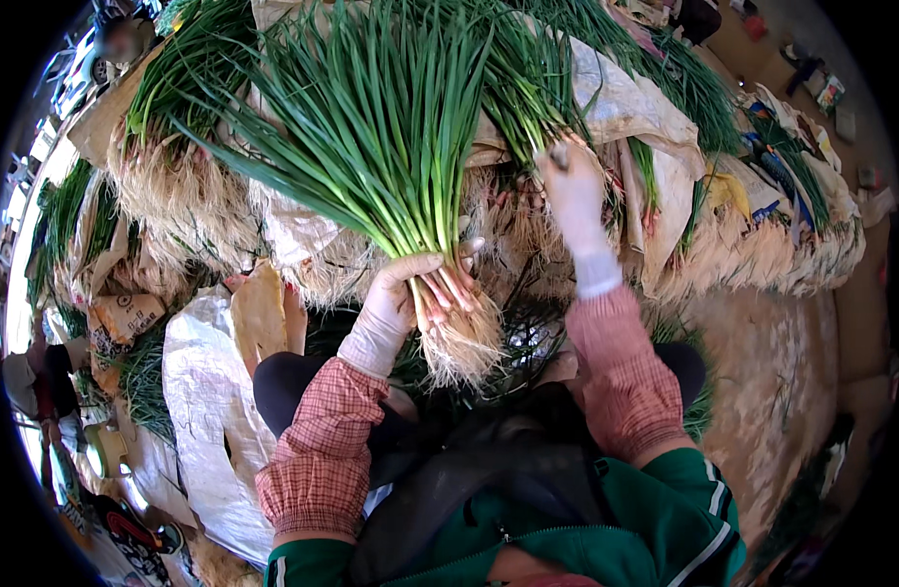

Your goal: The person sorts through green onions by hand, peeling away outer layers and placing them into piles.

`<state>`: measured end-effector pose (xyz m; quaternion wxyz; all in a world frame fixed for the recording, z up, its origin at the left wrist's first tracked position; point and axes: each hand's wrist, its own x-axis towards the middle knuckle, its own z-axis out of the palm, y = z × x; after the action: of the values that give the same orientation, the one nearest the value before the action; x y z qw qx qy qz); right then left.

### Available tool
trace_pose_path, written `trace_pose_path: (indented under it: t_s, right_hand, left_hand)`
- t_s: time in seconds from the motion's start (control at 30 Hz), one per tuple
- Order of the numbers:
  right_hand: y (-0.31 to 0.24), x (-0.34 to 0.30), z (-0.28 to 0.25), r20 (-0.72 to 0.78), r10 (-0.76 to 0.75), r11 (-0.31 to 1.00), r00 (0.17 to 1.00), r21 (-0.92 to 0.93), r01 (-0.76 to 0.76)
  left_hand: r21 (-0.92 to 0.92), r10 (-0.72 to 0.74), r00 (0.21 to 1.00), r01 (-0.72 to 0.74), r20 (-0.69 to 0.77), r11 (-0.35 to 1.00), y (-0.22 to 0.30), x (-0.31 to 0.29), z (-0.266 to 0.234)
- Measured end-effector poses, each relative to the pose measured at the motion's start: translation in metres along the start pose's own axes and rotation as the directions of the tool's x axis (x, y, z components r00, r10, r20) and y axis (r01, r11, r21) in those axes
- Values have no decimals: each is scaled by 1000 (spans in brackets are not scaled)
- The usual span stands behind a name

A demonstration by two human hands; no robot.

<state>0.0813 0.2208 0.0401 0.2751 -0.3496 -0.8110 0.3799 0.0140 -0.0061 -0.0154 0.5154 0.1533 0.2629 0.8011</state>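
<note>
My left hand (pixel 399 293), in a pale glove, is closed around a large bunch of scallions (pixel 410 186). Its green leaves fan up and away from me, while the pinkish-white stem ends and pale roots hang below my fingers. Farther right, my right hand (pixel 573 181), also gloved, reaches to the stems of other scallions (pixel 533 108) lying on the pile. Its fingers are curled and slightly blurred, so what they hold is unclear. The held bunch hides part of the pile behind it.
More scallions (pixel 190 83) lie heaped at the far left, roots toward me, on whitish sacking (pixel 616 93). Another rooted row (pixel 763 245) extends right. A white plastic sheet (pixel 210 382) lies left of my knee. Brown floor (pixel 763 362) shows at right. A person (pixel 53 386) is at the left edge.
</note>
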Motion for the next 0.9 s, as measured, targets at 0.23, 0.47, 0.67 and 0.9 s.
trace_pose_path:
  t_s: [0.23,0.47,0.67,0.9]
  right_hand:
    - [57,76,-24,21,-68,957,997,285,59]
    - [117,-89,-19,869,-35,771,493,-290,567]
    - [51,-4,-10,143,-497,779,856,-361,512]
    - [35,19,-58,228,-264,871,937,473,130]
  left_hand:
    - [-168,45,989,-21,141,986,25,0,11]
    - [-173,155,980,-132,124,976,23,5,9]
    - [-158,114,990,-99,86,982,19,-3,21]
    - [-250,175,966,-124,192,960,25,-4,21]
